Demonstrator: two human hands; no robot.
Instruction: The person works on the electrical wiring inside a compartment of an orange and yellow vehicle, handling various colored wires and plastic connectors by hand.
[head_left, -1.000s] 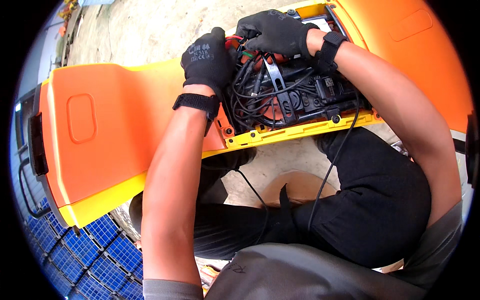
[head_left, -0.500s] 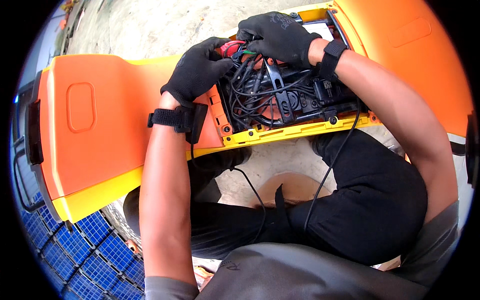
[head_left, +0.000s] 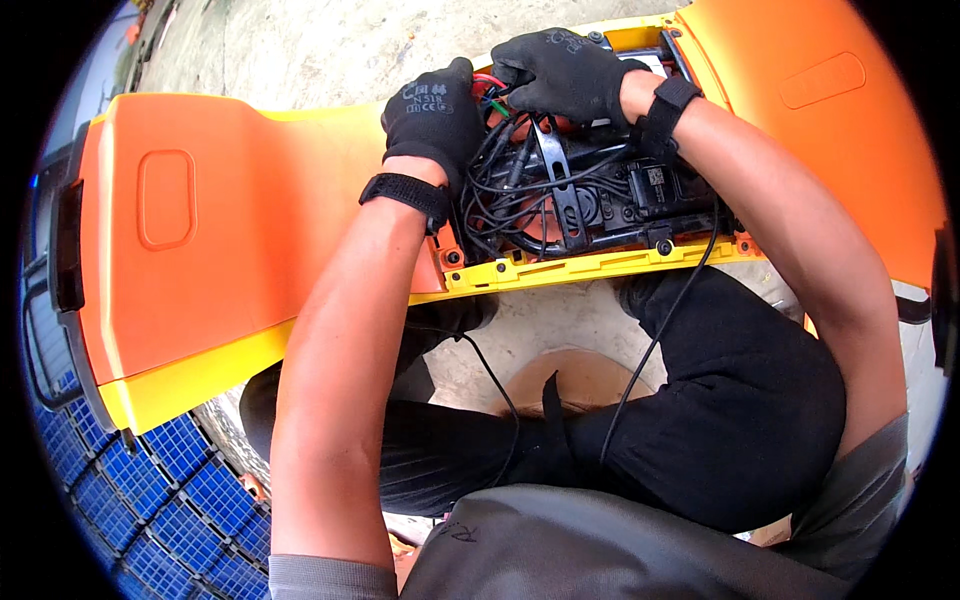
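Note:
My left hand (head_left: 434, 118), in a black knit glove, is curled with its back toward me at the left end of an open bay. Short red wires (head_left: 487, 80) run between it and my right hand (head_left: 568, 78), which is gloved too and pinches them from the other side. A green wire (head_left: 497, 107) shows just below the gap between the hands. Both sets of fingertips are partly hidden, so the wire ends cannot be seen. Beneath them lies a tangle of black cables (head_left: 490, 190), beside a slotted black metal bracket (head_left: 562, 185).
The bay sits in a long orange body panel (head_left: 240, 210) with a yellow frame rail (head_left: 570, 268) along its near side. A black box-shaped module (head_left: 660, 190) lies at the bay's right. Thin black cords hang from my wrists. Blue grid crates (head_left: 180, 500) stand at lower left.
My left hand has rolled over, its back now facing me, and moved slightly right toward the right hand. The red bundle beside it is now mostly covered. My right hand has shifted slightly right.

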